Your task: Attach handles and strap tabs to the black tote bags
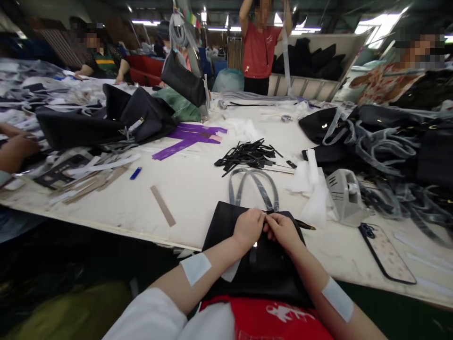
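A black handbag (226, 222) lies at the table's front edge, close against my body. Its two handles (262, 186), wrapped in clear film, stand up beyond its top edge. My left hand (249, 227) is closed in a pinch over the bag's upper edge. Fingertip to fingertip with it, my right hand (283, 230) pinches at the same spot. Whatever sits between the fingers is too small and covered to make out. A dark pen-like tool with a gold tip (306, 225) lies just right of the bag.
Beyond the bag is a pile of thin black straps (249, 155). At right are a tape dispenser (343, 196), a phone (387, 254) and more black bags (382, 127). A blue lighter-like object (135, 173) and a brown strip (163, 205) lie left. Other people stand around the table.
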Available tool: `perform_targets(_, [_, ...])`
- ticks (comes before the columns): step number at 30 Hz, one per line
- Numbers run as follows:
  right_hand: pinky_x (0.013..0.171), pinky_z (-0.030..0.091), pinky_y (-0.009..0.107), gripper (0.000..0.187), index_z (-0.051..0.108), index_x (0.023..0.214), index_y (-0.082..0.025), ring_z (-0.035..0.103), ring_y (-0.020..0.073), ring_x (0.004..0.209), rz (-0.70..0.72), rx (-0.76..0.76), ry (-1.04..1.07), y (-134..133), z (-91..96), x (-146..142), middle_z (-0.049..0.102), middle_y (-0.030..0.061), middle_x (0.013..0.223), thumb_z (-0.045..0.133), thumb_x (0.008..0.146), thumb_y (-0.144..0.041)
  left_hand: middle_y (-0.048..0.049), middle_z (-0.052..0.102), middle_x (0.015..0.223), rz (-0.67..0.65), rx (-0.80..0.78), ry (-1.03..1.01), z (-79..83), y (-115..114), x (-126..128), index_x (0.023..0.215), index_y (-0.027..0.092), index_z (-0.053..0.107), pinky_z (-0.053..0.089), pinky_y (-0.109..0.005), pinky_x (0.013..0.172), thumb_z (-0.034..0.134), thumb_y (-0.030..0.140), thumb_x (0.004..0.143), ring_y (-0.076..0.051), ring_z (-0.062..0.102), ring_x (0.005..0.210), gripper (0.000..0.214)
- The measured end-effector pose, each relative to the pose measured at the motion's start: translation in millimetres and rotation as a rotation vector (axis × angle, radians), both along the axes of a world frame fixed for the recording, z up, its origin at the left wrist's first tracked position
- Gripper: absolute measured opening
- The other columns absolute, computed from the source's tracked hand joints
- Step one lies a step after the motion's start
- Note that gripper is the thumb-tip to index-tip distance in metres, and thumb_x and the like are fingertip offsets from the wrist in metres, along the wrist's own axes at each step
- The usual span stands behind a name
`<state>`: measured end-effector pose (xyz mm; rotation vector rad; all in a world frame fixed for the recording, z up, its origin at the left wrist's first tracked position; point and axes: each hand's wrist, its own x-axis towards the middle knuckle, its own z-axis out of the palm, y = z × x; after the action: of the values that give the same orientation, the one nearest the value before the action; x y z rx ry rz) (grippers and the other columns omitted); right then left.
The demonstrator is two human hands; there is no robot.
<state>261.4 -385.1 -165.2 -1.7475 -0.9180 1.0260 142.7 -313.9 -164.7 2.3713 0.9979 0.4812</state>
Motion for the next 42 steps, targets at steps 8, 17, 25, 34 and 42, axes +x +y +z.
perform_targets(8, [0.034,0.033,0.02,0.038,0.052,0.064,-0.019,0.046,0.01,0.033,-0.039,0.048,-0.046,0,-2.2,2,0.054,-0.0024,0.047,0.05,0.082,-0.052,-0.0138,0.061,0.102,-0.149,0.106,0.182,-0.4,-17,-1,0.114,0.012,0.054,0.048,-0.032,0.072,0.035,0.02,0.093,-0.023,0.063,0.087,0.03])
perform_targets(17, [0.052,0.039,0.025,0.029,0.059,0.063,-0.021,0.054,0.0145,0.047,-0.038,0.108,-0.406,-5,12.6,-2,0.061,0.0004,0.055,0.049,0.083,-0.039,-0.0057,0.063,0.068,-0.139,-0.318,-0.05,11.1,6,-2,0.071,0.016,0.062,0.043,-0.028,0.067,0.032,0.03,0.095,-0.018,0.058,0.066,0.041])
perform_targets(25, [0.049,0.042,0.025,0.03,0.064,0.068,-0.021,0.056,0.0156,0.046,-0.07,0.072,-0.42,-7,9.2,0,0.063,-0.0005,0.054,0.053,0.085,-0.042,-0.0035,0.062,0.064,-0.225,-0.336,-0.076,11.0,10,-7,0.067,0.017,0.061,0.039,-0.027,0.064,0.036,0.028,0.092,-0.016,0.055,0.061,0.037])
perform_targets(34, [0.053,0.043,0.026,0.03,0.063,0.08,-0.019,0.055,0.0151,0.05,-0.385,0.169,-0.496,-43,57.8,79,0.063,0.0019,0.06,0.054,0.083,-0.047,0.0011,0.057,0.059,-0.108,-0.565,-0.158,-7.4,16,-4,0.074,0.018,0.062,0.04,-0.024,0.061,0.04,0.038,0.088,-0.014,0.053,0.057,0.034])
perform_targets(42, [0.071,0.046,0.033,0.033,0.07,0.091,-0.018,0.063,0.0237,0.074,-0.691,0.016,-0.899,-75,60.7,176,0.07,0.009,0.081,0.054,0.079,-0.045,0.002,0.053,0.056,-0.078,-0.71,-0.234,-8.7,15,0,0.073,0.017,0.059,0.034,-0.022,0.05,0.042,0.043,0.084,-0.01,0.044,0.048,0.033])
